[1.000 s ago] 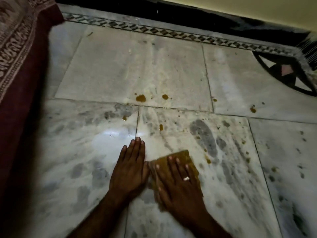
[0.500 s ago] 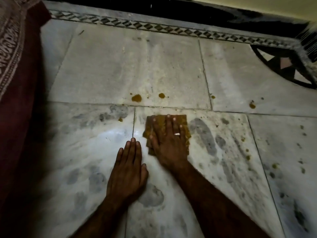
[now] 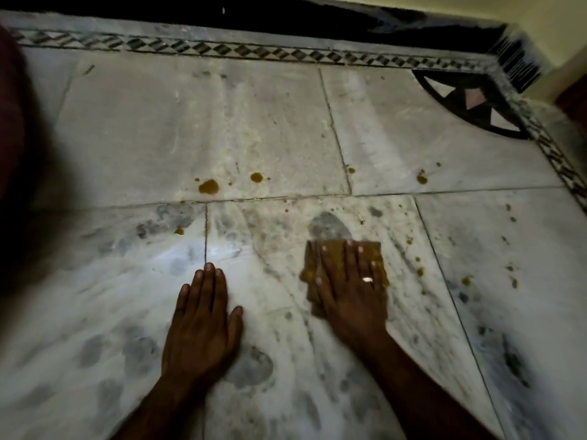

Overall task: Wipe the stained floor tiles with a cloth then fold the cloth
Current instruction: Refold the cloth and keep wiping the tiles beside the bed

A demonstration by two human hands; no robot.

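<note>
A folded mustard-brown cloth [image 3: 374, 254] lies flat on the white marble floor tile [image 3: 365, 360]. My right hand [image 3: 349, 290], a ring on one finger, presses palm-down on the cloth with fingers spread, covering most of it. My left hand [image 3: 203, 319] rests flat on the bare tile to the left, fingers together, holding nothing. Orange-brown stains dot the floor: a large blot [image 3: 208, 186] and a smaller one [image 3: 256, 177] beyond the grout line, a spot [image 3: 421, 178] farther right, and several small drops [image 3: 419, 271] right of the cloth.
A dark red patterned fabric [image 3: 11, 138] borders the floor at the left. A black-and-white patterned border strip [image 3: 222, 49] and a black skirting run along the far wall. A dark inlaid corner motif [image 3: 470, 103] sits at the upper right. Grey smudges mark the near tiles.
My right hand slid the cloth away to the grout line, then back toward me and to the right. My left hand stayed planted on the tile. The view shifted left.
</note>
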